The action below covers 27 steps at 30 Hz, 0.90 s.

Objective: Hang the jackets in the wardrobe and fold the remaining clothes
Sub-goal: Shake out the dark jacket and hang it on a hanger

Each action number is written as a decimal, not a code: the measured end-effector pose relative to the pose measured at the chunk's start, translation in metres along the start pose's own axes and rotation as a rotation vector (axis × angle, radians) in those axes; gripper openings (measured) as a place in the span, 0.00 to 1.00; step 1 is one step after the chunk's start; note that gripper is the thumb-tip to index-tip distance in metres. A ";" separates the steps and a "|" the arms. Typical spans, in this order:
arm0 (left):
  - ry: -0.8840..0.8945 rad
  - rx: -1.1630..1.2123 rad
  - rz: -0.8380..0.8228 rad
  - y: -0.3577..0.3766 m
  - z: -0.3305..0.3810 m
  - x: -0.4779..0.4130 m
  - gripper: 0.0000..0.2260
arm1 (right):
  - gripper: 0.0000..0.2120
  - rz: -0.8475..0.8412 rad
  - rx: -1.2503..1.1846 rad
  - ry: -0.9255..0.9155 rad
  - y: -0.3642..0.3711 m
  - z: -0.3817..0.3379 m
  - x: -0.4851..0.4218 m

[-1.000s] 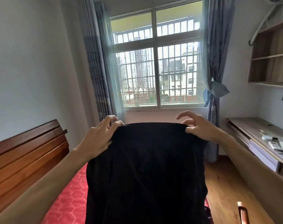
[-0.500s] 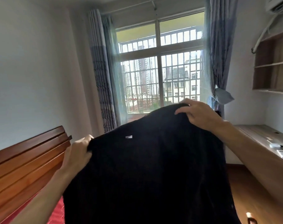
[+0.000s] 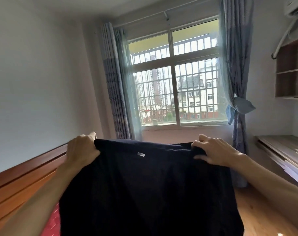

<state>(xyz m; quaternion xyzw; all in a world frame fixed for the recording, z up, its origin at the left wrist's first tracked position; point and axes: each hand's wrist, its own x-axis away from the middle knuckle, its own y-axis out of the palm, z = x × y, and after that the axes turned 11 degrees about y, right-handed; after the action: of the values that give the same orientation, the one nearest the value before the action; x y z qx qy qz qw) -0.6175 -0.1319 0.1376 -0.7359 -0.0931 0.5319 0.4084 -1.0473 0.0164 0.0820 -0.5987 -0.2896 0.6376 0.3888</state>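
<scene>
Dark garment (image 3: 144, 193) is being held up by its top corners, gripped by left hand (image 3: 81, 149) and right hand (image 3: 216, 152), seemingly spread for folding.

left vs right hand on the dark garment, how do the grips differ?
Left hand is balled tight on the dark garment at its top edge; right hand grips looser, fingers spread. Right hand's thumb lies flat along the cloth; left hand's thumb is out of sight. Both hold the top edge at about one height.
</scene>
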 end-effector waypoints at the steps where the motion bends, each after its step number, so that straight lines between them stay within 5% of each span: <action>1: 0.037 0.007 -0.004 -0.003 -0.006 0.003 0.08 | 0.19 0.092 0.014 -0.019 0.005 -0.002 -0.003; 4: 0.092 0.040 -0.134 -0.025 -0.018 0.016 0.22 | 0.13 0.233 0.127 0.001 0.016 -0.012 -0.020; 7: 0.092 0.077 -0.315 -0.056 -0.029 0.038 0.32 | 0.13 0.171 0.141 0.109 0.013 -0.024 -0.034; 11: 0.041 0.165 -0.401 -0.093 -0.049 0.090 0.27 | 0.07 0.214 0.032 0.062 0.008 -0.054 -0.035; 16: 0.166 -0.093 -0.233 -0.142 -0.065 0.170 0.33 | 0.08 0.128 -0.243 0.031 0.012 -0.107 -0.027; 19: 0.300 -0.278 -0.167 -0.181 -0.059 0.231 0.21 | 0.07 0.072 -0.294 -0.050 0.014 -0.142 -0.011; 24: 0.223 -0.557 -0.131 -0.253 -0.060 0.304 0.15 | 0.12 0.082 -0.402 -0.257 -0.010 -0.222 0.003; 27: -0.030 -0.575 -0.193 -0.303 -0.069 0.349 0.18 | 0.07 0.174 -0.646 -0.246 -0.032 -0.278 0.018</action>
<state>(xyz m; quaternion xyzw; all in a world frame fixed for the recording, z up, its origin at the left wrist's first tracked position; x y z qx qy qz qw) -0.3226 0.2296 0.1097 -0.8011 -0.3156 0.4532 0.2307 -0.7674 0.0220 0.0673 -0.6321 -0.4690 0.6109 0.0859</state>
